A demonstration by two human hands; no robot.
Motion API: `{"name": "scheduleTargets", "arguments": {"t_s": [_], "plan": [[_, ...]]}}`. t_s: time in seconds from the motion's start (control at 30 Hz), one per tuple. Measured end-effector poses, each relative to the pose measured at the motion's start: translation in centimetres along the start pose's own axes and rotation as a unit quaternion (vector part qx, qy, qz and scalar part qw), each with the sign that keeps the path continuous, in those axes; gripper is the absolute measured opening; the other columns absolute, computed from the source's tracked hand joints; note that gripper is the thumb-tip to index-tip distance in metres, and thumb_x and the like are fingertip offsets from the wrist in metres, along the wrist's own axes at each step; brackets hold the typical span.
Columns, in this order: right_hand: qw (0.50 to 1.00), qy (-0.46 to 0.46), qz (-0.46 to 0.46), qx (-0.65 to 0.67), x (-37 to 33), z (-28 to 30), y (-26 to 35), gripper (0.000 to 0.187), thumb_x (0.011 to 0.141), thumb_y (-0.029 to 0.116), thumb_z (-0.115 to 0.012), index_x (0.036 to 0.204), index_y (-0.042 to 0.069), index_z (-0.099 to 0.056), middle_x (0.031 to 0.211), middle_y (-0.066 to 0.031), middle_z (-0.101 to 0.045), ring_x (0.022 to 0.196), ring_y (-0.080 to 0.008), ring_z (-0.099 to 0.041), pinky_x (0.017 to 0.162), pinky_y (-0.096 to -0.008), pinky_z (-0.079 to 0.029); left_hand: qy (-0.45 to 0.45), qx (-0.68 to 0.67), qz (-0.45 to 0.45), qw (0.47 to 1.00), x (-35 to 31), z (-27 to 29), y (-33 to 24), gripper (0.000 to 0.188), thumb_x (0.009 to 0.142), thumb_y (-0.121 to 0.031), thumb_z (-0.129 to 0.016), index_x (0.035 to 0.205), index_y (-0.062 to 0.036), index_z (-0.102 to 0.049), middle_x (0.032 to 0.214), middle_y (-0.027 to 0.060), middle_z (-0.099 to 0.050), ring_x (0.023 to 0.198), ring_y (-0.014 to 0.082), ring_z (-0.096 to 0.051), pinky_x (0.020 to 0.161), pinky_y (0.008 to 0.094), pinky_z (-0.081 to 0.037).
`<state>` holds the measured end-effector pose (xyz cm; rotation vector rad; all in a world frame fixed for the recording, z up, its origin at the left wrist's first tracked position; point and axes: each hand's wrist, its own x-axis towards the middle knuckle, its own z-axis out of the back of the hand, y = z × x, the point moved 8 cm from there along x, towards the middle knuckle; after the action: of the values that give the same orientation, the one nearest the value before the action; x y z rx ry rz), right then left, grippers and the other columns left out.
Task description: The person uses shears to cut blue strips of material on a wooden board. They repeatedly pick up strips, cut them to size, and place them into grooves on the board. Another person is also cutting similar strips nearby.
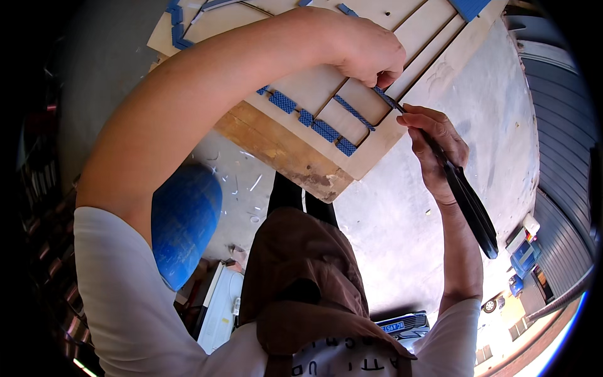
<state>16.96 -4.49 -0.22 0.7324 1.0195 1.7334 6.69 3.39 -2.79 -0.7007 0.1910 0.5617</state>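
Pinching slim blue strip (385,98) in left hand (374,53) over pale wooden board (301,81), seemingly for steadiness; gripping long black tool (468,201) in right hand (441,141).

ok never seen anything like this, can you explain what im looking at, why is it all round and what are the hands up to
There's no robot here: these are a person's own bare hands. The only picture comes from a wide fisheye camera worn on the head, looking down, so edges bend and the corners go dark. A pale wooden board cut with dark grooves lies over thicker brown wood, with blue checked pieces along some grooves. The right hand holds a long black tool, its tip beside a blue strip. The left hand has its fingertips at that strip; whether they pinch it is hard to tell.
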Motion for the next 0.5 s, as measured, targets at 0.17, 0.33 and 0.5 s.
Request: {"name": "scheduleTargets", "arguments": {"t_s": [0.17,0.33,0.5], "plan": [[0.999,0.027,-0.029,-0.016,-1.0,0.0,-0.3,0.016,0.083,-0.004,-0.065,0.097,0.003,-0.068,0.103,-0.0082,-0.064,0.082,-0.0122,-0.062,0.065,-0.0224,-0.053,-0.008,-0.018,-0.012,1.000,0.6,-0.5,-1.0,0.011,0.075,-0.005,-0.062,0.085,-0.0049,-0.069,0.077,0.0104,-0.067,0.074,0.0234,-0.064,0.068,0.0342,-0.049],[1.000,0.023,0.003,-0.017,-0.5,-0.4,-0.7,0.019,0.082,-0.005,-0.065,0.099,0.001,-0.067,0.104,-0.0091,-0.063,0.085,-0.0126,-0.063,0.066,-0.0228,-0.053,-0.012,0.004,-0.028,1.000,0.8,-0.3,-1.1,0.010,0.075,-0.004,-0.062,0.083,-0.0046,-0.069,0.077,0.0105,-0.067,0.073,0.0237,-0.064,0.067,0.0350,-0.049],[0.998,0.045,0.017,0.034,0.0,-0.8,-1.1,0.023,0.081,-0.008,-0.063,0.103,-0.002,-0.065,0.104,-0.0099,-0.061,0.082,-0.0122,-0.062,0.064,-0.0220,-0.052,-0.014,0.006,-0.036,0.999,0.8,-0.4,-0.7,0.010,0.074,-0.003,-0.062,0.081,-0.0036,-0.068,0.076,0.0106,-0.066,0.072,0.0243,-0.064,0.066,0.0352,-0.049]]}}
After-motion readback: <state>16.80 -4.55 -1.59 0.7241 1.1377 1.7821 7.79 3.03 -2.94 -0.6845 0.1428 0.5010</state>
